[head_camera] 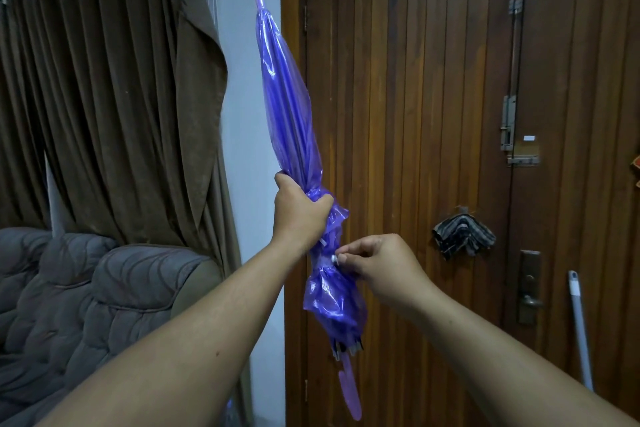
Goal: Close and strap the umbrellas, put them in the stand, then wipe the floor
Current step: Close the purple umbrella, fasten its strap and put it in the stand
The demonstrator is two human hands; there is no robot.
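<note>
A closed purple see-through umbrella [291, 107] is held up in front of me, tip pointing up and slightly left, purple handle hanging low near the bottom. My left hand [300, 210] grips the folded canopy around its middle. Just below it, my right hand [375, 263] pinches the small white snap of the umbrella's strap [335, 258] against the bunched plastic. The canopy is gathered tight at that spot and puffs out below it. No umbrella stand shows in this view.
A wooden slatted door [433, 114] with latches and a lever handle fills the right. A folded striped cloth [463, 236] hangs on it. A pale mop pole [579, 329] leans at lower right. Brown curtains [104, 97] and a grey sofa [97, 305] stand on the left.
</note>
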